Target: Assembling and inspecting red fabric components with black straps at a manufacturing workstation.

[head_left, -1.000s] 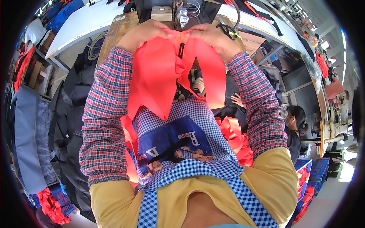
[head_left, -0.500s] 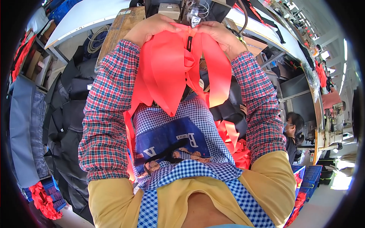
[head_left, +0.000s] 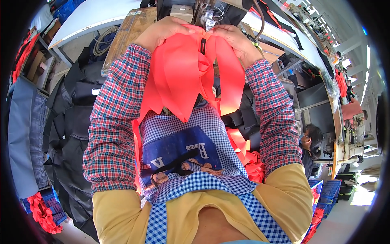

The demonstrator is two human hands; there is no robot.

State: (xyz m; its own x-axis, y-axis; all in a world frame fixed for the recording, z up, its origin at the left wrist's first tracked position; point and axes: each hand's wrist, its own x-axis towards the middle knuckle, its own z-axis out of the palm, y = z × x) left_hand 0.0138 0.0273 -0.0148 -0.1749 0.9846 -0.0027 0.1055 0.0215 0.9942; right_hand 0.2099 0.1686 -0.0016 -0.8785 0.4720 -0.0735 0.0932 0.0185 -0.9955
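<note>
At the top centre, my left hand pinches the upper edge of a bright coral-red fabric strip. My right hand grips the same edge a little further right, with thumb and fingers pressed together. Between the hands, the edge lies just below the shiny foot of what looks like a sewing machine. The fabric hangs toward me in wide loops with pointed ends, over my checked apron. A narrow black piece shows among the folds. My fingertips partly hide the held edge.
Black fabric pieces are heaped at my left. More red strips lie by my right forearm. A wooden board and white tables stand ahead. At the right sits another person, near blue crates.
Both hands keep their hold on the red fabric with almost no movement. The whole view has shifted slightly, and the hanging loops sway a little to the left.
</note>
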